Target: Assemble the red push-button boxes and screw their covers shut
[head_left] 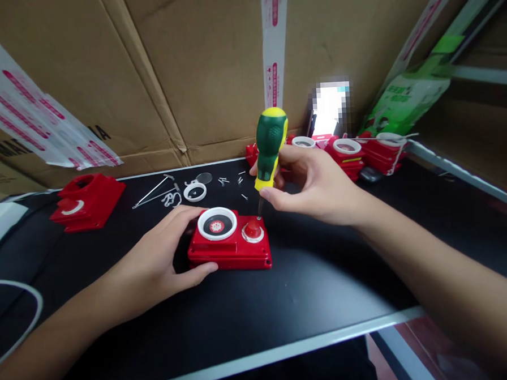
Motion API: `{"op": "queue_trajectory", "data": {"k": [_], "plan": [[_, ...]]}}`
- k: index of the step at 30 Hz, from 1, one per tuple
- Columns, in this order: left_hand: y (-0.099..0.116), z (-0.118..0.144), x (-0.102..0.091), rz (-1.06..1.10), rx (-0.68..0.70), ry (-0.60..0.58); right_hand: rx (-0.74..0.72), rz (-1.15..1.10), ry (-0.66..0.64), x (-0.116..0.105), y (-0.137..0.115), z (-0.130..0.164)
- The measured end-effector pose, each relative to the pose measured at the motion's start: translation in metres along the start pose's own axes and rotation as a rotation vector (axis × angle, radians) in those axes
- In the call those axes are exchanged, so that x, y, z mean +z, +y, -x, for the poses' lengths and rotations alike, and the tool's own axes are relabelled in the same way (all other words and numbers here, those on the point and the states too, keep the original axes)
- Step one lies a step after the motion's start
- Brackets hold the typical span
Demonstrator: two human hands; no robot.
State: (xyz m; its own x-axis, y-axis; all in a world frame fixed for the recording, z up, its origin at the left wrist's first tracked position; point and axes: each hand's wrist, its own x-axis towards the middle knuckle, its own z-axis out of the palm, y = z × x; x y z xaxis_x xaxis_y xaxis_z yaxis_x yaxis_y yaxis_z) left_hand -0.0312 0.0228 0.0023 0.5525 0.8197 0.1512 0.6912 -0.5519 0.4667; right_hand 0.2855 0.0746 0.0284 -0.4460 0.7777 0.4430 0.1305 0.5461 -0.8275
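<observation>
Left hand grips the red box flat on the black desk, thumb along its front. Right hand holds a green-yellow screwdriver upright, tip at the box's back right corner beside the red button.

Glossy plastic case — matt tabletop

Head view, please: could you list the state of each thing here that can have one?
Red toy camera: flat on the black table, held.
Left hand: gripping the toy camera's left end.
Right hand: closed on the screwdriver.
Screwdriver: upright, tip at the camera's top right corner.
Red housing: apart at left, untouched.
Loose screws: scattered behind.
</observation>
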Motion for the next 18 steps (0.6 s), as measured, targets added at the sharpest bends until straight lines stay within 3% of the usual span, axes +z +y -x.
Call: {"op": "queue_trajectory", "data": {"k": [8, 14, 18], "plan": [[0.004, 0.004, -0.005, 0.029, 0.005, -0.024, -0.063, 0.192, 0.085, -0.002, 0.004, 0.002], [-0.003, 0.002, 0.000, 0.050, -0.002, -0.014, 0.076, -0.025, -0.011, -0.005, 0.004, 0.001], [-0.007, 0.003, 0.002, 0.104, -0.040, -0.017, 0.048, -0.183, -0.135, -0.012, -0.003, 0.002]]}}
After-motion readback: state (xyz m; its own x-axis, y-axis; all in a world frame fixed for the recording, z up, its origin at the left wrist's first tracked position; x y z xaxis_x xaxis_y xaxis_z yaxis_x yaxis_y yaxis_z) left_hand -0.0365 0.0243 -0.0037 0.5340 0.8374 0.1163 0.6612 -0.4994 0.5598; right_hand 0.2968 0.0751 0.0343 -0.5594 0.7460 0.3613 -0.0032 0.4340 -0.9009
